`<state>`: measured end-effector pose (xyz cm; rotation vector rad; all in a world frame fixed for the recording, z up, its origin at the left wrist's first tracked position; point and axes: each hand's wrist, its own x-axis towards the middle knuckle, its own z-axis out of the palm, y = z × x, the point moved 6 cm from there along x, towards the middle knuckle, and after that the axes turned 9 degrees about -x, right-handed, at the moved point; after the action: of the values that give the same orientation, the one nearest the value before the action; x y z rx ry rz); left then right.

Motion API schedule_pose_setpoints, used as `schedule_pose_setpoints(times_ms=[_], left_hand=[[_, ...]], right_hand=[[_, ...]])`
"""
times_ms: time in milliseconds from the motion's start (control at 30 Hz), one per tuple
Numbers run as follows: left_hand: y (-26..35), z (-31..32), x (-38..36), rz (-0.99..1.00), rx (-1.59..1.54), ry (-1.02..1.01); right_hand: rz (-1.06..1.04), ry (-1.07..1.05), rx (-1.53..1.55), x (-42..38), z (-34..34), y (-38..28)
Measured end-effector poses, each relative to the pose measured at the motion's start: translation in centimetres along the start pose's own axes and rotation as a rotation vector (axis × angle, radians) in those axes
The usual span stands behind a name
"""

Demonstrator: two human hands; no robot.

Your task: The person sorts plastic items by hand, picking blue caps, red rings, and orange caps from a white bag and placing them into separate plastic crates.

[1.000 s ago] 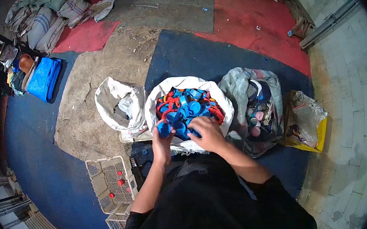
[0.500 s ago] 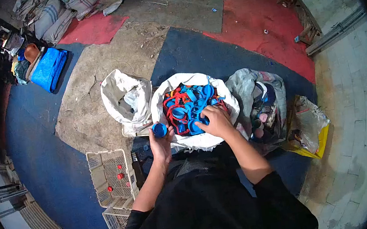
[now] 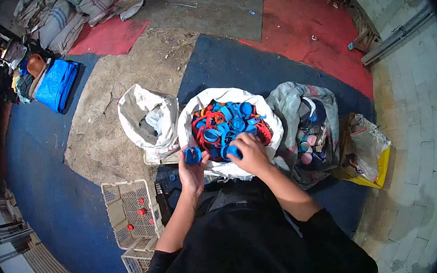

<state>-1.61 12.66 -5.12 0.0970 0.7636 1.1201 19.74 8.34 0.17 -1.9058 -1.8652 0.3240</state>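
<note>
A white sack point(image 3: 277, 148) with a rolled rim stands in front of me, full of blue and red plastic caps and rings point(image 3: 212, 135). At its lower left edge, my left hand point(image 3: 192, 173) holds a blue cap point(image 3: 193, 155) between thumb and fingers. My right hand point(image 3: 249, 152) is over the near part of the pile, its fingers closed on a blue cap point(image 3: 229, 151) in the sack.
To the left stand a smaller white sack point(image 3: 127, 115) and a beige crate point(image 3: 108, 210) with several red caps. At right are a grey sack point(image 3: 282, 96) with mixed items and a yellow bag point(image 3: 382, 175). A blue folded tarp point(image 3: 55, 86) lies at the upper left.
My right hand has shifted slightly left and down toward my left hand. Blue pieces on top of the pile lie differently. The cap in my left hand has tilted.
</note>
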Motion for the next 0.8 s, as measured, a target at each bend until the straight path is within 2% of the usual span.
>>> schedule_pose_setpoints(times_ms=[67, 167, 267, 300, 400, 433, 467, 500, 533, 633, 800], left_hand=[[-0.1, 0.3, 0.1, 0.003, 0.013, -0.006], [0.0, 1.6, -0.2, 0.001, 0.029, 0.004], [0.3, 1.5, 0.2, -0.006, 0.065, -0.040], [0.4, 2.0, 0.3, -0.009, 0.081, -0.067], [0.5, 2.5, -0.4, -0.068, 0.124, -0.057], [0.2, 2.3, -0.5, -0.090, 0.089, -0.049], [-0.2, 2.1, -0.5, -0.113, 0.056, -0.044], [-0.6, 2.1, -0.5, -0.137, 0.022, -0.041], [-1.2, 2.1, -0.6, -0.178, -0.017, -0.050], [-2.7, 2.7, -1.4, -0.285, -0.114, -0.083], [-4.4, 3.7, -2.0, -0.396, -0.124, -0.126]], right_hand=[[-0.055, -0.071, -0.117, 0.0, 0.9, -0.8], [-0.027, -0.145, -0.183, 0.4, 1.5, -0.5], [-0.069, -0.180, -0.063, -0.1, 3.0, -0.2], [-0.091, -0.073, 0.060, -0.2, 1.7, -0.7], [0.143, 0.103, 0.579, -0.7, 2.0, 1.8], [0.319, -0.047, 0.787, -1.0, 3.3, 3.1], [0.414, -0.097, 1.040, -1.5, 3.9, 3.9], [0.530, -0.128, 1.285, -1.8, 4.1, 4.4], [0.606, -0.056, 1.651, -1.5, 2.5, 3.1], [0.642, -0.139, 1.889, -1.1, 1.2, 2.3], [0.638, -0.015, 1.894, -1.6, 1.7, 4.2]])
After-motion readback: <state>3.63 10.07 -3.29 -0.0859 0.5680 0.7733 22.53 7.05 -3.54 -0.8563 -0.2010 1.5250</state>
